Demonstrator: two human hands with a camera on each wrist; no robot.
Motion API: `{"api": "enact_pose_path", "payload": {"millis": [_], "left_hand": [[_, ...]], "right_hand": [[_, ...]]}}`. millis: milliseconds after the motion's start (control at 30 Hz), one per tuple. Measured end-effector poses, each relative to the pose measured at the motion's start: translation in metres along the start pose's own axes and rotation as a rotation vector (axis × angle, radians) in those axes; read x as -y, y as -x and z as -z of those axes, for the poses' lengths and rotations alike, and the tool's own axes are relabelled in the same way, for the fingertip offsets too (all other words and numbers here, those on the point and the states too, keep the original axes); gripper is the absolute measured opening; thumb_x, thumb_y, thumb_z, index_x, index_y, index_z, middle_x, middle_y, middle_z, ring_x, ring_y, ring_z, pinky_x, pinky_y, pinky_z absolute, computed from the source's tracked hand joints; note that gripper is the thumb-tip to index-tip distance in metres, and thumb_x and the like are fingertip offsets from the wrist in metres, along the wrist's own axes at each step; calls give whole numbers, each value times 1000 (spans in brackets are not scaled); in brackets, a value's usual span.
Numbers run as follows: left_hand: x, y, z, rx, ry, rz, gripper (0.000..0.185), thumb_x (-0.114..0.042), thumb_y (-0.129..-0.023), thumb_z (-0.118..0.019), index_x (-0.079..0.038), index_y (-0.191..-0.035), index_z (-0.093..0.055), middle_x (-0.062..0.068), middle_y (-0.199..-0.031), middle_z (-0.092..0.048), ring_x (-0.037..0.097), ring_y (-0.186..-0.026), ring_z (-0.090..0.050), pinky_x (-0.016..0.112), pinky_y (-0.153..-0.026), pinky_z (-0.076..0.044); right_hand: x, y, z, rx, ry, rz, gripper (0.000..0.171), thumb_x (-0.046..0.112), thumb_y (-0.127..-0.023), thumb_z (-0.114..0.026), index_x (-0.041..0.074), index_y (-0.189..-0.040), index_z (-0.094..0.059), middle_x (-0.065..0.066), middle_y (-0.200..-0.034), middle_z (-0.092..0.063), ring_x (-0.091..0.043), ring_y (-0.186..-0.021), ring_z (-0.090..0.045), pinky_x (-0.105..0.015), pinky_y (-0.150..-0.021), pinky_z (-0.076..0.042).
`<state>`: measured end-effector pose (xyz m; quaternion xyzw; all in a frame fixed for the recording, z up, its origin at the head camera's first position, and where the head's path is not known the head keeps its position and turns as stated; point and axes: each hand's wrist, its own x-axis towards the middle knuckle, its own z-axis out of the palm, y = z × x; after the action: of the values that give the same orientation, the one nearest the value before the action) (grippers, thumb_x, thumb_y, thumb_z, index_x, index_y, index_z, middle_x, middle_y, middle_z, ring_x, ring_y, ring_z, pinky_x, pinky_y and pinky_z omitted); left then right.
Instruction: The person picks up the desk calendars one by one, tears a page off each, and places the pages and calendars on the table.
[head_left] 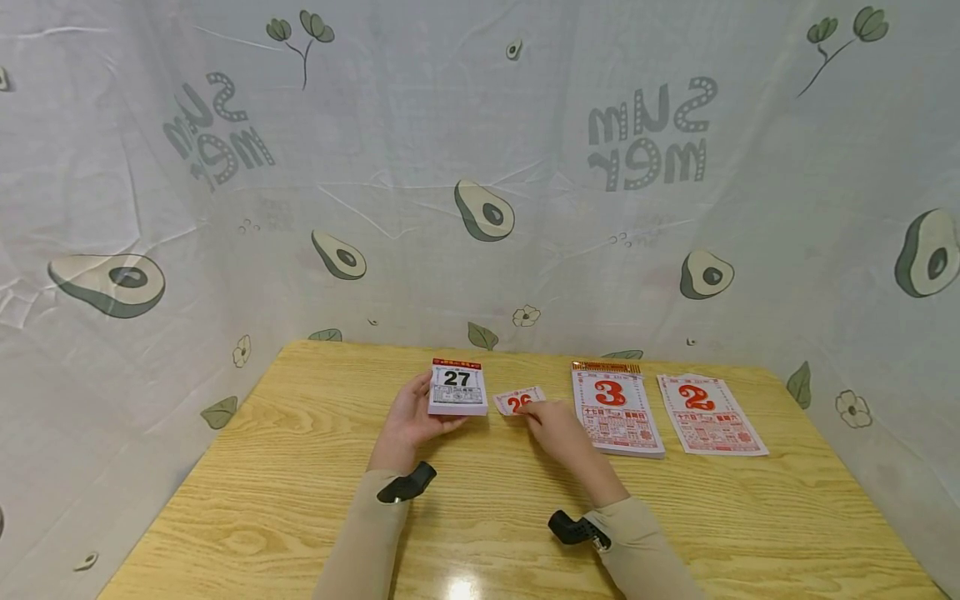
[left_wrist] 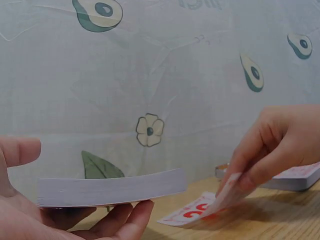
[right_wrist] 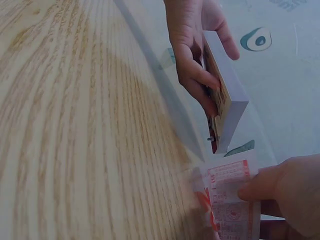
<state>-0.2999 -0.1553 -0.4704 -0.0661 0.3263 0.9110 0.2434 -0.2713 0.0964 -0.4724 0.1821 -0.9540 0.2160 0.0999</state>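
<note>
Leftmost, the left hand (head_left: pixel 411 415) cups a small tear-off calendar pad (head_left: pixel 457 387) from beneath, fingers curled under its near edge and thumb up along its left side; the top page reads 27, and the pad is lifted a little off the wooden desk (head_left: pixel 300 500). Just to the right, the right hand (head_left: pixel 552 422) pinches a loose torn sheet (head_left: pixel 517 401) with red digits between thumb and fingers, its far end low over the desk between the pad and the next calendar. Further right lies a larger calendar pad (head_left: pixel 617 412) showing a red 3, flat on the desk, and beside it, at the far right, a single large sheet (head_left: pixel 708 414) with a red 2.

By my reading, the sheet has just come off the small pad and is being laid aside, much as the 2 lies beside the 3. What follows would seem to call for lowering the torn sheet flat to the right of the pad, letting go, and setting the pad down squarely.
</note>
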Motion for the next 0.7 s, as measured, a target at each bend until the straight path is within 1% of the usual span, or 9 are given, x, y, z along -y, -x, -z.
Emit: {"api": "enact_pose_path", "payload": {"millis": [100, 300, 433, 533, 700], "left_hand": [[1, 0, -1, -9, 8, 6, 56, -39, -104, -35, -23, -156, -20, 13, -160, -25, 38, -144, -25, 55, -117, -21], [2, -1, 0, -34, 17, 10, 56, -38, -104, -35, -21, -156, -20, 14, -160, -25, 38, -145, -25, 57, -118, -19], [3, -2, 1, -48, 24, 24, 55, -36, -104, -35, -20, -155, -22, 14, -160, -27, 37, -144, -27, 56, -118, -20], [3, -3, 2, -48, 32, 33, 56, -36, -104, -34, -20, -155, -21, 14, -160, -27, 36, -145, -26, 56, -118, -19], [3, -1, 1, -25, 52, 53, 55, -34, -104, -34, -19, -155, -21, 13, -160, -27, 36, -145, -27, 57, -117, -20]], "right_hand": [[2, 1, -1, 59, -10, -9, 16, 9, -92, -65, 9, -103, -76, -9, -102, -75, -28, -99, -70, -43, -84, -55], [4, 3, -4, 126, -36, -6, 17, 17, -92, -67, 9, -105, -75, -8, -103, -75, -27, -100, -69, -44, -88, -54], [3, 3, -8, 142, -49, 14, 19, 22, -93, -67, 8, -103, -75, -8, -100, -75, -27, -97, -69, -44, -87, -54], [3, 2, -10, 139, -33, 41, 19, 23, -93, -66, 7, -100, -74, -9, -97, -74, -28, -95, -69, -44, -86, -54], [5, 3, -11, 142, -24, 58, 22, 23, -94, -65, 5, -102, -74, -10, -101, -74, -31, -100, -67, -45, -91, -52]]}}
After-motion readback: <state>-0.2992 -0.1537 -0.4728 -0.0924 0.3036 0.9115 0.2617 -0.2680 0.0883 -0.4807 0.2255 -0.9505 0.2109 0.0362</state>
